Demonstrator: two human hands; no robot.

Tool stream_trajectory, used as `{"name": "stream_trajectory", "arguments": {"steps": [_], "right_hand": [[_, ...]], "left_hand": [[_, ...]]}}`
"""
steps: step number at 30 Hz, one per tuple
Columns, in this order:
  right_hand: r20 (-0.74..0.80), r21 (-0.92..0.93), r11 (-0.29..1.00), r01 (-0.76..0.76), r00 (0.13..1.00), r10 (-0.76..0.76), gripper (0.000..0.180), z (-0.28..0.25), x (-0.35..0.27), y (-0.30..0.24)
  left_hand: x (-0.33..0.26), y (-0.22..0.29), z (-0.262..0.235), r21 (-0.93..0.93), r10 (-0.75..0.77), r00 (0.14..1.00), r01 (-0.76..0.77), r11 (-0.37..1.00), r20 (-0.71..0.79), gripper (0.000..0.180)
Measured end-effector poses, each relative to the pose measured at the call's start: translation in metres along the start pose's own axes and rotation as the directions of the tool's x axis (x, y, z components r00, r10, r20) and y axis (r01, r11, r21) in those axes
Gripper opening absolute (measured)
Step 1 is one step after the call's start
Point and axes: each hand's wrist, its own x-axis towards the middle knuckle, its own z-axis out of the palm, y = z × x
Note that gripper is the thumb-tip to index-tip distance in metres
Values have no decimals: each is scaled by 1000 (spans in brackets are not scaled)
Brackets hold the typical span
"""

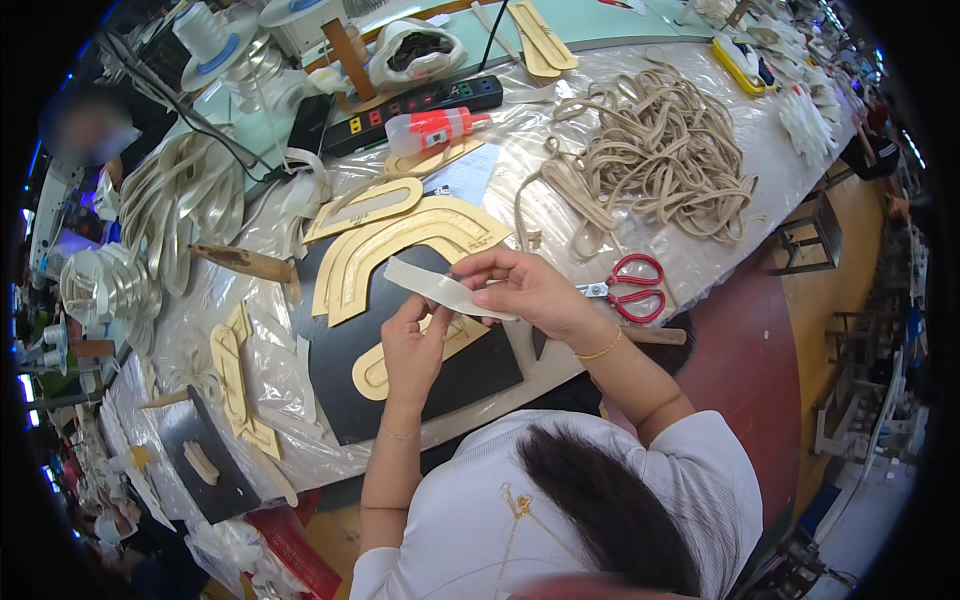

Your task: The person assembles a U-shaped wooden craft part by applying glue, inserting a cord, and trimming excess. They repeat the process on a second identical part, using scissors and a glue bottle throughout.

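Note:
A flat off-white strip (pixel 428 286), apparently fabric, is held between both hands above a black board (pixel 340 410). My left hand (pixel 415 345) pinches its lower edge near the middle. The fingers of my right hand (pixel 520 290) close on its right part, while the left end sticks out free. Partly hidden under the hands, a cream oval template (pixel 372 372) lies on the board. Beyond it rest curved cream templates (pixel 345 275), overlapping each other. Scissors with red handles (pixel 640 290) lie just right of my right hand, beside a wooden handle (pixel 655 336).
A tangled heap of tan cord (pixel 660 150) covers the back right of the plastic-covered table (pixel 720 270). Behind the templates are a red-and-white squeeze bottle (pixel 430 130) and a black power strip (pixel 415 112). A pointed wooden stick (pixel 240 270) and hanging pale strips (pixel 180 205) are left.

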Motion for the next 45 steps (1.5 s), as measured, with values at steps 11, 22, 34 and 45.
{"name": "stream_trajectory", "arguments": {"steps": [11,22,34,45], "right_hand": [[-374,49,745,665,704,-604,35,-82,13,-75],[-53,-767,630,122,966,-252,20,-21,55,-18],[190,-828,-561,-20,930,-314,69,-85,232,-47],[479,-869,-358,341,404,-779,57,-66,149,-209]], "left_hand": [[97,32,-86,541,157,953,8,841,-258,31],[89,28,-20,44,-92,984,87,995,150,51],[13,4,-120,337,-98,944,207,918,-315,30],[-33,-12,-111,822,333,911,13,569,-245,66]]}}
